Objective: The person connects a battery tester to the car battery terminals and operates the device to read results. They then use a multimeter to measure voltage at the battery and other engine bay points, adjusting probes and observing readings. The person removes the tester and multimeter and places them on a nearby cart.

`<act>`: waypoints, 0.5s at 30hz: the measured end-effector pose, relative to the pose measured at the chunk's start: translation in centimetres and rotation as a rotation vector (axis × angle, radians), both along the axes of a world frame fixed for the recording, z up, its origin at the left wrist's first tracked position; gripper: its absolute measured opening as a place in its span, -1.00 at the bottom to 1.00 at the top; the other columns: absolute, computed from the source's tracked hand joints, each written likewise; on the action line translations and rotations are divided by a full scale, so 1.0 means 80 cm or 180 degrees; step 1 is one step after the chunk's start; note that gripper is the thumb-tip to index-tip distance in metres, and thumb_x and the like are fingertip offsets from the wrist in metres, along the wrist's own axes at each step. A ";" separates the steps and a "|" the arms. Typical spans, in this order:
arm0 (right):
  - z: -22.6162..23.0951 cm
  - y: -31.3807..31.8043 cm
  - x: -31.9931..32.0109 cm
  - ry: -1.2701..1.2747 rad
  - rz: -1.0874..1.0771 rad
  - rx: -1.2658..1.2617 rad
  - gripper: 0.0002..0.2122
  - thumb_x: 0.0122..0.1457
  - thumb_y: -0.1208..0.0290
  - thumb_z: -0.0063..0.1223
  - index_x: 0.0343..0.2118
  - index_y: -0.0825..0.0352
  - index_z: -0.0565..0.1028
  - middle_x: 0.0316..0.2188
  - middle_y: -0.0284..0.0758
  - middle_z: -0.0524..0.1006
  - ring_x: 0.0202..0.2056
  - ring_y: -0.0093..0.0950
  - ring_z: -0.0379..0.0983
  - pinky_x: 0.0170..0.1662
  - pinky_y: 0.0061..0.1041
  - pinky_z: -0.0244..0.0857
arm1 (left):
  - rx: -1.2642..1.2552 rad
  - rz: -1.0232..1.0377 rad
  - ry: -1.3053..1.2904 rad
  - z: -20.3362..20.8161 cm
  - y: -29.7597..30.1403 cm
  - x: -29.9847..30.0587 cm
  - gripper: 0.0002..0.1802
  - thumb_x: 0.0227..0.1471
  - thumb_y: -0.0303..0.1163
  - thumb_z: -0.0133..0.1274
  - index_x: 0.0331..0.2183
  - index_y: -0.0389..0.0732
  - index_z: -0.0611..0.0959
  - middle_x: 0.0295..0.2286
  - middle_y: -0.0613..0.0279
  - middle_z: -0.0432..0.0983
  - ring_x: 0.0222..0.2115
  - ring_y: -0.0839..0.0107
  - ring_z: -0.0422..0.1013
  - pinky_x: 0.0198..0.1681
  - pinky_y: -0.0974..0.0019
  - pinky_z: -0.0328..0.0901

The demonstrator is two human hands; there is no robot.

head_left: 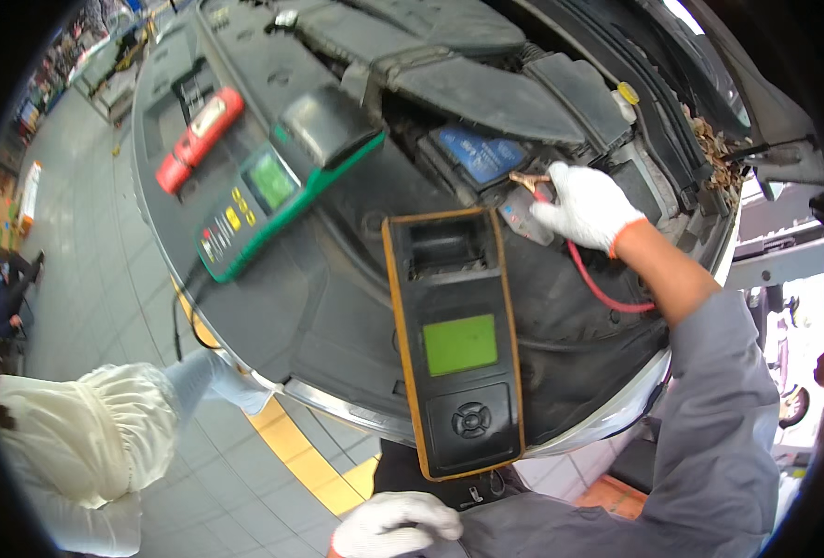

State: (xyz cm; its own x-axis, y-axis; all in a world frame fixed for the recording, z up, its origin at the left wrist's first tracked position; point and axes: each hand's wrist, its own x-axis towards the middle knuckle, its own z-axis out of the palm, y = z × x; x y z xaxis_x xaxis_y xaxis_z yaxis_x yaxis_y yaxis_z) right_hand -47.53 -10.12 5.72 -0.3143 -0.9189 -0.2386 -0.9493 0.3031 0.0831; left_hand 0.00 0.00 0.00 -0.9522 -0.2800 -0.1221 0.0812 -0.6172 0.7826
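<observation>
My right hand [589, 206], in a white knit glove, grips a copper-jawed battery clamp [527, 180] with a red cable [590, 279]. The clamp's jaws are over the near edge of the car battery [480, 156], which has a blue label; whether they bite on a terminal I cannot tell. My left hand [398, 524], also white-gloved, hangs low by my body with loosely bent fingers and nothing visible in it. Between my hands a black battery tester [472, 349] with an orange edge and a lit green screen lies on the front of the engine bay.
A green-edged tester [272, 200] with a lit screen and a red handheld device [200, 139] rest on the front cover [291, 307]. A yellow-capped reservoir [627, 93] stands behind my right hand. Someone in a cream top [95, 432] is at the left on the tiled floor.
</observation>
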 end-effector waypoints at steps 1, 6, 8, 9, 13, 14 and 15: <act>0.018 0.019 0.007 -0.0110 0.0000 -0.0113 -0.51 0.19 0.00 0.17 -0.18 0.45 0.48 -0.34 0.05 0.65 -0.24 0.04 0.63 -0.13 -0.08 0.49 | 0.0032 0.0476 0.0431 0.006 -0.012 0.002 -0.50 0.28 -0.18 0.26 -0.03 -0.50 0.71 -0.26 -0.28 0.70 -0.23 -0.21 0.63 -0.08 -0.19 0.49; 0.097 0.136 0.023 -0.1206 -0.0511 -0.1135 -0.54 0.15 0.14 0.33 -0.05 0.40 0.50 -0.45 -0.15 0.61 -0.37 -0.16 0.62 -0.23 -0.22 0.49 | -0.0889 0.1218 -0.0021 0.082 -0.092 -0.017 -0.63 0.33 -0.32 0.12 -0.03 -0.47 0.67 -0.22 -0.28 0.68 -0.20 -0.07 0.65 -0.02 -0.03 0.51; 0.110 0.175 0.012 -0.1632 -0.1077 -0.1620 -0.46 0.13 0.23 0.41 0.11 0.37 0.50 -0.49 -0.29 0.56 -0.44 -0.42 0.57 -0.27 -0.39 0.47 | -0.1326 0.1278 -0.0542 0.120 -0.117 -0.050 -0.67 0.32 -0.58 -0.01 0.07 -0.47 0.63 -0.07 -0.22 0.66 -0.11 0.06 0.64 0.04 0.10 0.48; 0.112 0.194 0.001 -0.2010 -0.1316 -0.1885 -0.52 0.20 0.31 0.36 0.11 0.40 0.48 -0.47 -0.38 0.56 -0.43 -0.57 0.51 -0.27 -0.49 0.44 | -0.1765 0.1030 -0.1030 0.140 -0.131 -0.068 -0.62 0.32 -0.58 0.03 0.13 -0.43 0.59 -0.06 -0.12 0.67 -0.07 0.16 0.62 0.05 0.18 0.47; 0.095 0.247 -0.039 -0.2827 -0.2241 -0.3274 -0.60 0.33 0.44 0.22 0.16 0.46 0.43 -0.36 -0.46 0.52 -0.32 -0.72 0.41 -0.21 -0.61 0.36 | -0.3307 0.0603 -0.1329 0.167 -0.193 -0.193 -0.70 0.33 -0.47 0.13 0.04 -0.37 0.68 -0.12 0.05 0.70 -0.08 0.34 0.60 0.06 0.28 0.45; 0.089 0.262 -0.044 -0.2747 -0.2063 -0.3444 -0.59 0.33 0.44 0.23 0.17 0.46 0.43 -0.35 -0.46 0.52 -0.31 -0.72 0.41 -0.19 -0.62 0.35 | -0.3485 0.0575 -0.1521 0.167 -0.203 -0.219 -0.73 0.34 -0.45 0.12 0.00 -0.36 0.70 -0.15 0.09 0.70 -0.10 0.39 0.60 0.04 0.31 0.45; 0.083 0.275 -0.045 -0.2774 -0.2195 -0.3496 -0.59 0.33 0.44 0.23 0.17 0.46 0.42 -0.34 -0.46 0.51 -0.30 -0.72 0.41 -0.17 -0.64 0.35 | -0.3776 0.0511 -0.1527 0.166 -0.215 -0.242 -0.72 0.33 -0.41 0.14 0.00 -0.32 0.71 -0.13 0.08 0.71 -0.11 0.28 0.63 0.04 0.28 0.47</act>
State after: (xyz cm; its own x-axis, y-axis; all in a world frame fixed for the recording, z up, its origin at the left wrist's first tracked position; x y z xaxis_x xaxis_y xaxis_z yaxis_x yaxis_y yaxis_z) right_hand -51.14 11.91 12.35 -0.8598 -0.5005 0.1015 -0.2422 0.2247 -0.9438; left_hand -19.32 -17.18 13.31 -0.8284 -0.5588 -0.0399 -0.3510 0.4623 0.8143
